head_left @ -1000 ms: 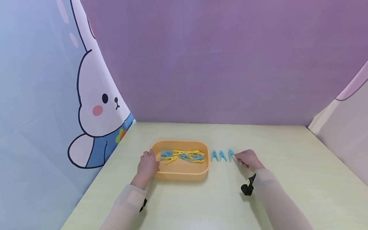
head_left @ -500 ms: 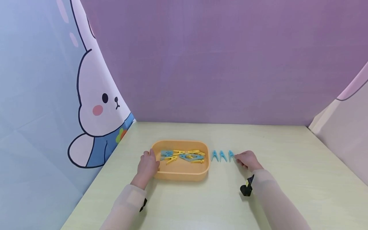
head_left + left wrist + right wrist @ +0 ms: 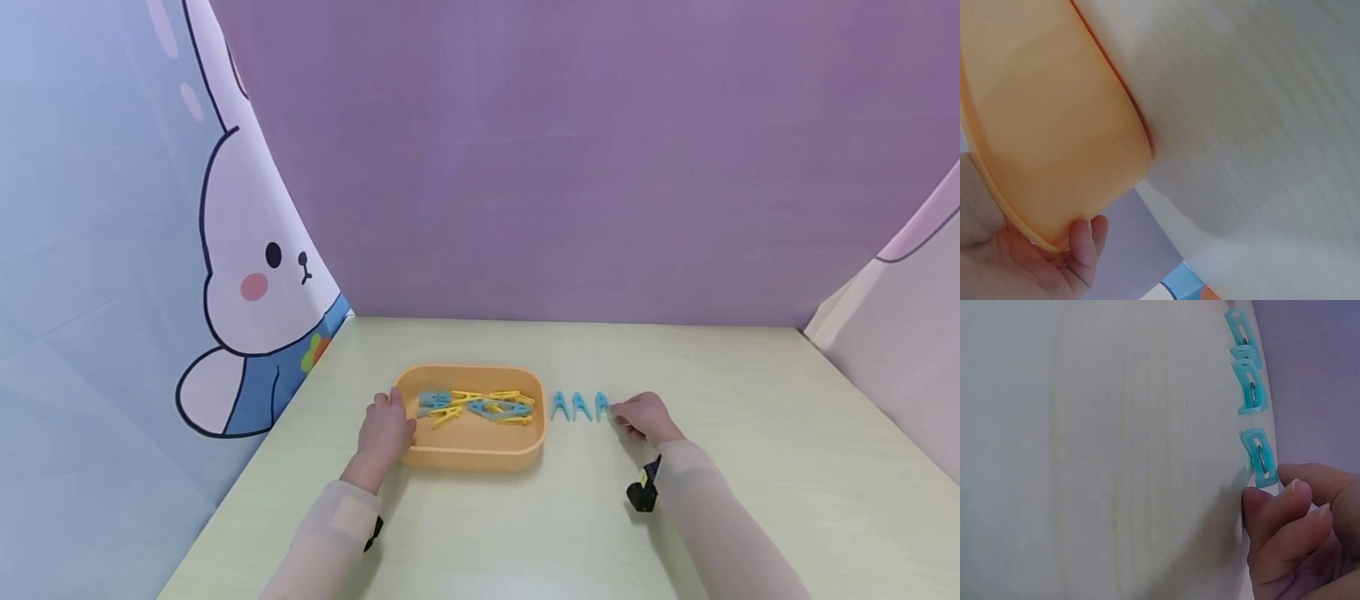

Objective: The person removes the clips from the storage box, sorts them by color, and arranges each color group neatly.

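My left hand [image 3: 387,431] grips the left end of an orange plastic basket [image 3: 472,460]; in the left wrist view the fingers [image 3: 1082,240] curl over its rim. Inside the basket lie several yellow clothespins [image 3: 447,417] and blue ones. To its right, three blue clothespins form a row: one [image 3: 560,406] nearest the basket, another [image 3: 581,407] beside it, and a third [image 3: 602,405] at the right end. My right hand [image 3: 647,417] is at that third clothespin, thumb and forefinger at either side of its near end in the right wrist view, other fingers curled.
The pale wood-grain table [image 3: 480,533] ends at a purple backdrop [image 3: 562,167] behind. A blue sheet with a printed rabbit [image 3: 255,250] hangs at the left. A white panel [image 3: 900,333] stands at the right.
The third clothespin has shifted slightly toward me and sits more evenly with the other two. My right hand has barely moved; my left hand and the basket stay put.
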Tool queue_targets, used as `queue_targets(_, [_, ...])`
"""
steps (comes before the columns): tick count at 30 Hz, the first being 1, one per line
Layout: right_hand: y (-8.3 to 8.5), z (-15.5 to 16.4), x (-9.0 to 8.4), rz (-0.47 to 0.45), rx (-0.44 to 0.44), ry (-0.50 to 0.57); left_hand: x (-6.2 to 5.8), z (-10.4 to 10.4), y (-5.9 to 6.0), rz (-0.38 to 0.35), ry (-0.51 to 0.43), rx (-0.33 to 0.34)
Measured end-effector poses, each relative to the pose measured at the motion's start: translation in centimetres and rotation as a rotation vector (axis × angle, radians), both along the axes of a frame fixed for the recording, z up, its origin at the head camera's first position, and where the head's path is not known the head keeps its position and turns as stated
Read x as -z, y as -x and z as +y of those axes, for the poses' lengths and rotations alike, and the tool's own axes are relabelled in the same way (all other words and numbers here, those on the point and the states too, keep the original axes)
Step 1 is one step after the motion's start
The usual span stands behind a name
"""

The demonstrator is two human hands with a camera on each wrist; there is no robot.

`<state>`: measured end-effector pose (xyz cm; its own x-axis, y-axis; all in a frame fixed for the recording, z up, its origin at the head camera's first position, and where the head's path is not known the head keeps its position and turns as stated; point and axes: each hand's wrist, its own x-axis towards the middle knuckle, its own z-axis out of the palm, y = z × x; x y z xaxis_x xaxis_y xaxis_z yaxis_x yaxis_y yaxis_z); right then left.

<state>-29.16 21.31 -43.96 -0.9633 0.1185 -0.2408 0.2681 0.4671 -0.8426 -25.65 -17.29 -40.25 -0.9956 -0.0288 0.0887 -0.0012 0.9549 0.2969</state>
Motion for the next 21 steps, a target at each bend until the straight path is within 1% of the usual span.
queue_targets(8, [-0.1,0.0,0.1,-0.015,0.004,0.001,0.0,0.0,0.0,-0.004,0.007,0.001])
queue_targets(12, [0.1,0.4,-0.2,0.012,0.002,0.015,0.1,0.0,0.0,-0.008,0.005,0.0])
queue_targets(16, [0.1,0.6,-1.0,0.067,0.0,0.022,0.0,0.0,-0.1,-0.005,-0.001,0.004])
queue_targets(21, [0.3,-0.2,-2.7,0.102,-0.017,-0.004,-0.1,0.0,0.0,0.001,-0.006,0.006])
